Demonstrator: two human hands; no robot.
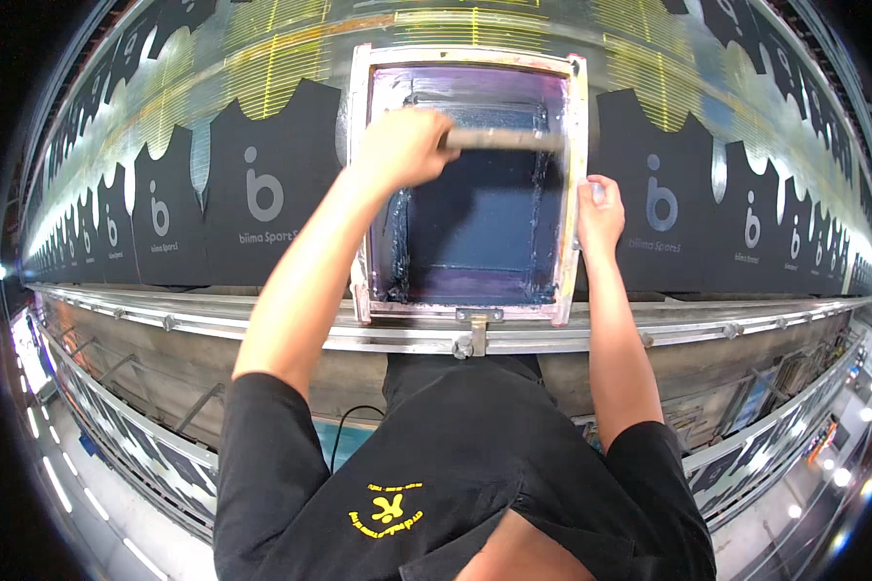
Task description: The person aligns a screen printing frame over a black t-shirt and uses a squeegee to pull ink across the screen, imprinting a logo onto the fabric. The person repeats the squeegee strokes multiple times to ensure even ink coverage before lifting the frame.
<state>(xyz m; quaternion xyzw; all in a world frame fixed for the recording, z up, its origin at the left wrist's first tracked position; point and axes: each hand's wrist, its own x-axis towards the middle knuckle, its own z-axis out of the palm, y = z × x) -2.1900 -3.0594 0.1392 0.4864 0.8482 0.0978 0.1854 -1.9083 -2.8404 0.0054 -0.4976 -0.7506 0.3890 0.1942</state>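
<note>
A screen printing frame [475,55] with pale, stained rails lies on the long table in front of me. Dark ink covers most of its mesh [475,218], thicker in streaks along the sides. My left hand [405,145] is closed round the left end of a squeegee [509,139], which lies crosswise over the upper part of the mesh and is slightly blurred. Its lower edge cannot be made out. At the frame's right rail, my right hand [601,208] is closed with its fingers curled against the rail.
Black fabric pieces [252,194] with grey printed logos lie in a row on both sides of the frame. A metal rail [378,339] runs along the table's near edge, with a metal bracket [478,332] at the frame's front. Another table row [136,416] stands behind me.
</note>
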